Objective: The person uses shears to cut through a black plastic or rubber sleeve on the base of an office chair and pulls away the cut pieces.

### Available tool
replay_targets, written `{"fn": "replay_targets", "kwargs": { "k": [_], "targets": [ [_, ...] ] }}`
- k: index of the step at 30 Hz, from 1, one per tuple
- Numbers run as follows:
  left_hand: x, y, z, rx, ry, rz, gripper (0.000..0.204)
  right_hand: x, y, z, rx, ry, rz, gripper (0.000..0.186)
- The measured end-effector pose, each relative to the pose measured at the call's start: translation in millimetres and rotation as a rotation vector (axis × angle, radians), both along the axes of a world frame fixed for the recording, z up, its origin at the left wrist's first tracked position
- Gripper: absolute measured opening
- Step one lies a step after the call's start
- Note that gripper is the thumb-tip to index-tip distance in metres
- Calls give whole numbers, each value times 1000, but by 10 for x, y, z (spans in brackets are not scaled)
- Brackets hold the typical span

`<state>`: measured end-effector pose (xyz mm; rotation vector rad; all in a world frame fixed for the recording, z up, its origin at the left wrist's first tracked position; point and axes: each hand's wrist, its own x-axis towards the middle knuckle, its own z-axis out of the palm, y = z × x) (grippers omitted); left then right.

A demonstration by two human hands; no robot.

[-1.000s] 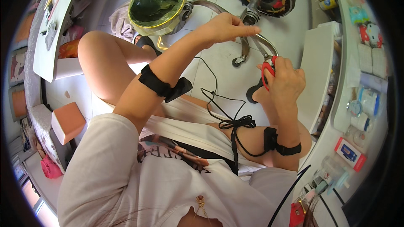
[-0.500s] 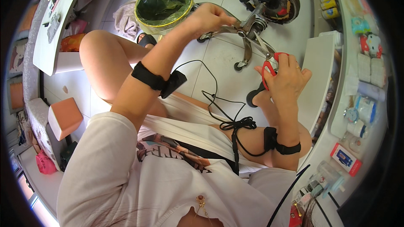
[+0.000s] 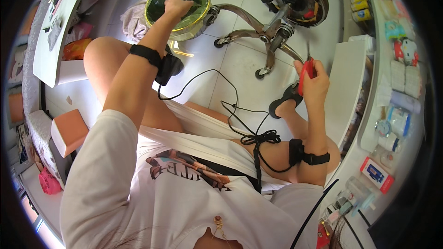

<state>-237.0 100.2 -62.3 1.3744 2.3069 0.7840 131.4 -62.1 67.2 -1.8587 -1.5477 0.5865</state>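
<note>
While the left hand appears within the rim of the bin, contents of its grip unclear, the right hand holds the red-handled scissors, right of that rim; likely light, stiff, best held by the loops.

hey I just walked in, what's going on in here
A seated person has their left hand over the mouth of a yellow-rimmed trash bin lined with a dark plastic bag; whether those fingers hold anything is hidden. Their right hand grips red-handled scissors, blades pointing away from the body. A bundled black cord lies over the lap, and a metal base with casters is on the floor beyond the hands.
</note>
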Motion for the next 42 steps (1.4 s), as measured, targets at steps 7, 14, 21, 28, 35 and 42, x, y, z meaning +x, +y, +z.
{"fn": "replay_targets", "kwargs": {
  "k": [7, 14, 21, 28, 35, 42],
  "targets": [
    [1372, -609, 655, -346, -852, -631, 46, 4, 77, -208, -64, 519, -43, 23],
    [2007, -779, 553, -510, -1171, -518, 48, -46, 150, -292, -123, 604, -96, 20],
    [2078, -839, 662, -681, -1675, -462, 48, -43, 184, -360, -100, 699, -83, 18],
    [2151, -749, 456, -705, -1930, -533, 49, -158, 251, -316, -73, 894, -33, 20],
    [2086, -839, 623, -572, -1486, -506, 37, -284, 307, -330, 82, 754, -6, 23],
    [1937, -927, 648, -312, -1139, -485, 15, -330, 327, -323, 83, 655, -14, 27]
  ]
}}
